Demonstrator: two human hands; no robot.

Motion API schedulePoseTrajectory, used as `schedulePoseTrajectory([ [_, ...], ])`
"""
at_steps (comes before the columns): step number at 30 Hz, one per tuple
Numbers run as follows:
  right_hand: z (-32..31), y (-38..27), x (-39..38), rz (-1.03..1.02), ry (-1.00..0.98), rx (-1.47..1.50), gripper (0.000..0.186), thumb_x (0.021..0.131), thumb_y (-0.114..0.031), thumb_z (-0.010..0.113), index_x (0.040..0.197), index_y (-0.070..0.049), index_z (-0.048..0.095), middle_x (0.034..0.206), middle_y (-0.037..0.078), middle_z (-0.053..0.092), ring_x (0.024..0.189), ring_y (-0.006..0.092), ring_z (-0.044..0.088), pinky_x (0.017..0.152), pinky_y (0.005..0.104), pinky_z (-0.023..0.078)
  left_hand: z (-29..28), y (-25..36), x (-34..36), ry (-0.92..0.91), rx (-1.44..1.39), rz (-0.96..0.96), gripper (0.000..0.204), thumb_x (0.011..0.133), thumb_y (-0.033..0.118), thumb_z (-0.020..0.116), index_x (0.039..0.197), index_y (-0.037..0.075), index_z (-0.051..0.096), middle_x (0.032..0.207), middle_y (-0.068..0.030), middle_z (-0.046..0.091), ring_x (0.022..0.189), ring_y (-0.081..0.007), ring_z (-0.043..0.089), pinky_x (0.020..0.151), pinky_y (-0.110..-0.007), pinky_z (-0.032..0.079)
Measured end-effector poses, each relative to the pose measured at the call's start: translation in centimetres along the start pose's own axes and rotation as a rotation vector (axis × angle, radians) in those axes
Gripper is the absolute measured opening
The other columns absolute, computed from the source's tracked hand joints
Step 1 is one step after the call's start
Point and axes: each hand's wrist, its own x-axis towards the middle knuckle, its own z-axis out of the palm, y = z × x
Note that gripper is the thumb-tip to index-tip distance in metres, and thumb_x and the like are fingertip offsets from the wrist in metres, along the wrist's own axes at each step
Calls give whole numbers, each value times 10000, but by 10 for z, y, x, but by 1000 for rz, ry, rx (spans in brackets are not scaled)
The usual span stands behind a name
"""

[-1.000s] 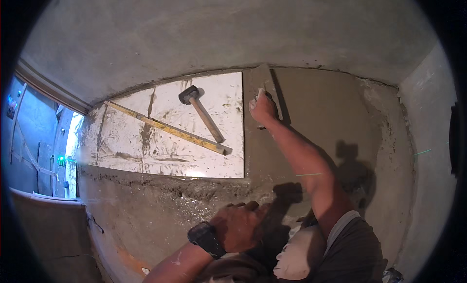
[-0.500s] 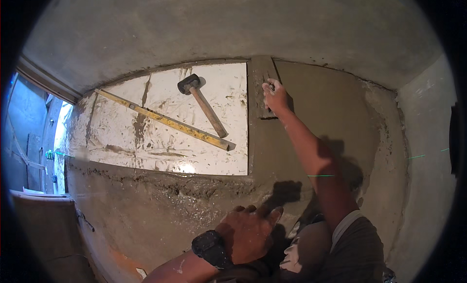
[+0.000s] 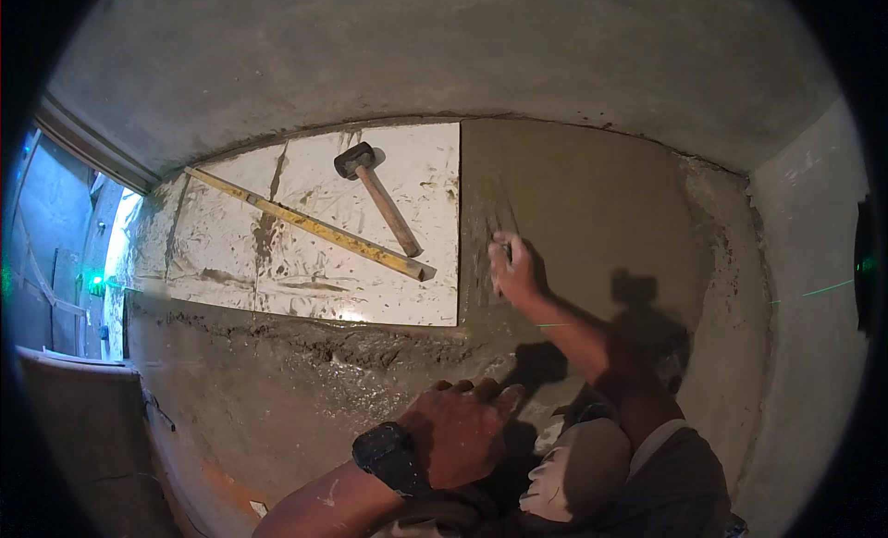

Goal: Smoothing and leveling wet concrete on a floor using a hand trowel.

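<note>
My right hand (image 3: 516, 268) is closed around the handle of a plastering trowel (image 3: 484, 251), whose long flat blade is smeared by motion. The blade lies on the wet grey mortar bed (image 3: 592, 186), just right of the end of the white tiles (image 3: 370, 297). My left hand (image 3: 458, 432) rests low in front of my body, back upward, with a dark watch on its wrist. Its fingers bend away over the front and the thumb stands apart; nothing shows in it.
On the mortar-smeared tiles lie a rubber mallet (image 3: 381, 196) with a wooden handle and a yellow spirit level (image 3: 305, 223). A plastered wall (image 3: 444, 57) runs along the far side, another (image 3: 814, 242) at the right. Rough mortar (image 3: 370, 346) edges the tiles' near side. A bright doorway (image 3: 111, 260) opens at left.
My right hand has drawn the trowel nearer to me along the tile edge, leaving streaks in the mortar. My left hand stays about where it was; the view has shifted slightly.
</note>
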Motion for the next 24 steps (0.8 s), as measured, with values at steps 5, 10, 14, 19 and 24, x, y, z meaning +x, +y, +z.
schedulePoseTrajectory([
  [5,-32,1,-153,96,-80,-165,411,982,-310,644,1276,-37,555,1083,166,670,1011,265,645,928,403,496,11,3,11,-161,13,-36,612,874,271,624,1435,83,468,1156,-211,653,902,-408,698,797,-521,577],
  [10,-96,-43,-209,137,-99,-119,419,977,-309,669,1283,-44,562,1111,175,663,1024,274,646,941,381,484,7,14,27,-202,47,0,599,885,267,628,1438,100,470,1155,-246,651,923,-424,698,791,-524,578],
  [14,-166,-50,-192,-9,114,-211,440,968,-208,697,1319,-5,526,1115,188,640,1019,246,639,898,359,499,6,12,41,-207,26,-40,588,863,232,666,1411,81,513,1203,-253,646,1034,-444,660,858,-504,561],
  [19,-277,-23,-201,140,573,-467,571,935,-317,725,1353,0,499,1183,226,650,1062,329,660,913,425,508,4,16,44,-195,-64,-1,589,808,99,720,1366,26,543,1130,-255,673,987,-415,685,850,-461,570],
  [24,-370,-9,-309,449,897,-696,636,953,-475,666,1277,66,585,1070,241,696,1024,355,678,871,421,518,20,0,53,-261,-227,-71,588,804,86,757,1348,-13,557,1174,-235,682,1011,-335,702,858,-413,570],
])
